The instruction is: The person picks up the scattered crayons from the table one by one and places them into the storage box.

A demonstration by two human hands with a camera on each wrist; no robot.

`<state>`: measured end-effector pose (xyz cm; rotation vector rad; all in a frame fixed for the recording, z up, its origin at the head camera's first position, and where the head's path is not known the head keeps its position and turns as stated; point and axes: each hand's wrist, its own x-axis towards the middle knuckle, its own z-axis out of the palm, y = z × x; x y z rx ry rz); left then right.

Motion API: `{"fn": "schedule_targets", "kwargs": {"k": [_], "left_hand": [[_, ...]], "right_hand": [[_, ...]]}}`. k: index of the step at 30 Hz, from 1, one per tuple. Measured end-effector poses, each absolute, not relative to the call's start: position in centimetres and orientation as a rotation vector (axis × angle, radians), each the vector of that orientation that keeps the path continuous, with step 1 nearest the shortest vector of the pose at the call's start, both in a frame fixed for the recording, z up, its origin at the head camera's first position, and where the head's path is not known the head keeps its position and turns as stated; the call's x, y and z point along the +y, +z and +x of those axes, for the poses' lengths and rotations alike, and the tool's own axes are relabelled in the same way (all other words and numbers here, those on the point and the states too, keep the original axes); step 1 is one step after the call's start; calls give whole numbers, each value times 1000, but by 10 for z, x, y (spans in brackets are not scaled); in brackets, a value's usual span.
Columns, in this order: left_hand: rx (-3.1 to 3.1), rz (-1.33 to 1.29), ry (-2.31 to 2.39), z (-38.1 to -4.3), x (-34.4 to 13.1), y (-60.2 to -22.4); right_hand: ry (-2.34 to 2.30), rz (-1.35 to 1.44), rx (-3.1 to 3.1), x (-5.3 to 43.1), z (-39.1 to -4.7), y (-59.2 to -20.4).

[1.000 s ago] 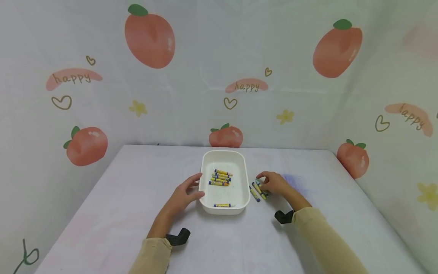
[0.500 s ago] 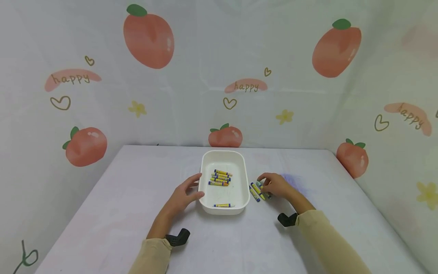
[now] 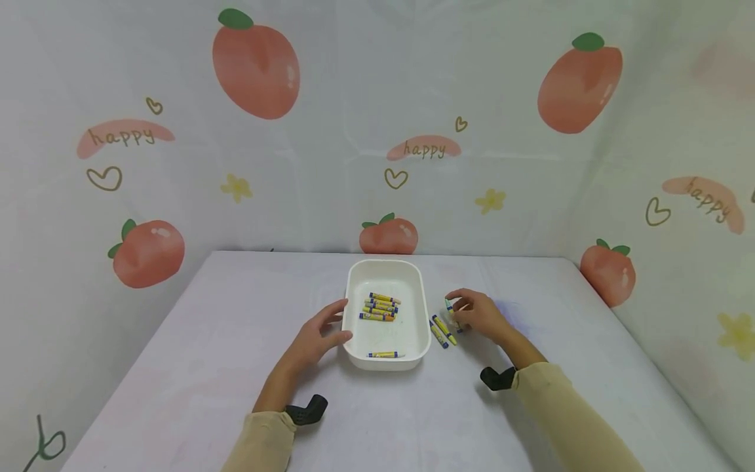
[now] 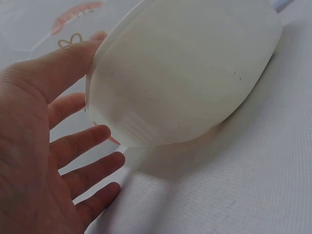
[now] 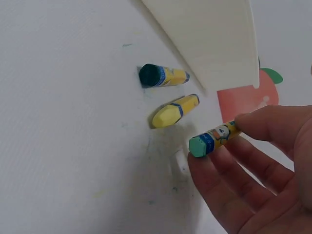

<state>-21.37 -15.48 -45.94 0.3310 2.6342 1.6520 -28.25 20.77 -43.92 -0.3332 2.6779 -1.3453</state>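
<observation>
My right hand [image 3: 480, 316] pinches a mint-green crayon [image 5: 217, 136] between thumb and fingers, above the table to the right of the white plastic box [image 3: 386, 362]. Two more crayons lie beside the box: a dark green one [image 5: 163, 76] and a yellow one [image 5: 176, 111]. My left hand [image 3: 311, 339] is at the box's left side, fingers spread and relaxed, with the thumb against the rim in the left wrist view. Inside the box, several crayons [image 3: 380, 308] lie side by side, and a single pale-tipped crayon [image 3: 385, 354] lies near the front wall.
A white cloth [image 3: 236, 380] covers the table, with a purple smudge [image 3: 512, 313] beyond my right hand. Behind stands a white curtain [image 3: 342, 98] printed with peaches, hearts and flowers. Small colour marks dot the cloth near the loose crayons.
My right hand has picked the mint-green crayon up from beside the other two and shifted slightly right. The left hand and the box have stayed in place.
</observation>
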Motion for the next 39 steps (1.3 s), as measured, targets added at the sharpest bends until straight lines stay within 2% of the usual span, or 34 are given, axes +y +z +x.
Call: {"fn": "schedule_targets", "kwargs": {"k": [8, 25, 39], "left_hand": [[2627, 356, 1670, -215, -156, -462], [2629, 316, 1664, -214, -155, -460], [2626, 328, 1665, -214, -156, -460]], "right_hand": [[-1526, -299, 2622, 200, -287, -425], [-1631, -402, 2557, 166, -297, -389], [-1488, -625, 2530, 129, -300, -389]]}}
